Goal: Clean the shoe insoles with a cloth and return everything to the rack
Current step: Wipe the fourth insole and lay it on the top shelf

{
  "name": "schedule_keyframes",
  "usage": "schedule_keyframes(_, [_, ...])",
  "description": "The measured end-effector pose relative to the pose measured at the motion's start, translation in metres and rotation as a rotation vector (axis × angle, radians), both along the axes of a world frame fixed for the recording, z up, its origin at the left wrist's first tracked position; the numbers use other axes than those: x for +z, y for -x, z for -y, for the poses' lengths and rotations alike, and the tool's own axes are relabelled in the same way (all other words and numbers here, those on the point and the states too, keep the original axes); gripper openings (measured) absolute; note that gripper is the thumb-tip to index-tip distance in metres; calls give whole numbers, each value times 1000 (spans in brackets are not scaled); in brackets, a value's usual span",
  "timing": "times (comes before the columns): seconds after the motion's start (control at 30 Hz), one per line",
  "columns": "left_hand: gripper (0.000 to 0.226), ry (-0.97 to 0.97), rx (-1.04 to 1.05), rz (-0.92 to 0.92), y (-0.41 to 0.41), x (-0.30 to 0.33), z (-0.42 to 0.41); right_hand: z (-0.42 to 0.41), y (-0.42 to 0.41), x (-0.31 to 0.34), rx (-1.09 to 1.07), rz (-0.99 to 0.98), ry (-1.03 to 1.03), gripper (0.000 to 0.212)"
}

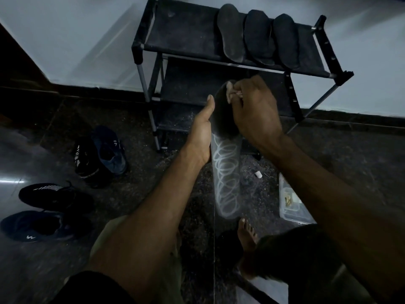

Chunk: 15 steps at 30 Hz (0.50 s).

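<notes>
My left hand (202, 132) grips the left edge of a dark insole (225, 172) with white looped markings, held upright in front of the black shoe rack (179, 34). My right hand (254, 108) pinches a small pale cloth (230, 94) against the insole's upper end. Three dark insoles (258, 36) lie side by side on the rack's top shelf, at its right half.
Several dark sneakers (109, 150) lie on the floor to the left. A clear plastic box (291, 202) sits on the floor at the right, a small white object (258, 174) near it. My bare foot (247, 235) is below the insole. A white wall stands behind the rack.
</notes>
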<state>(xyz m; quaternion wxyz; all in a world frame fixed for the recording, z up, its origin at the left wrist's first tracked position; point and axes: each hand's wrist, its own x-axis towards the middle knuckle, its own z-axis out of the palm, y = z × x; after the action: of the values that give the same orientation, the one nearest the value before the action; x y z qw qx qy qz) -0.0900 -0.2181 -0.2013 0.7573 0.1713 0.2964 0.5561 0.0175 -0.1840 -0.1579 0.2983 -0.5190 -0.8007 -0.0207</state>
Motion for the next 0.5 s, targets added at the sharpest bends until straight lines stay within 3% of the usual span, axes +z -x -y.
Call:
schedule_keyframes(0.23, [59,-22,-18,5,-6,2,-2,-31,-19,9,-120,-70,52,25])
schedule_keyframes(0.5, [51,12,30,-22,-4,-1,-1,-2,19,3,107,4,-27,25])
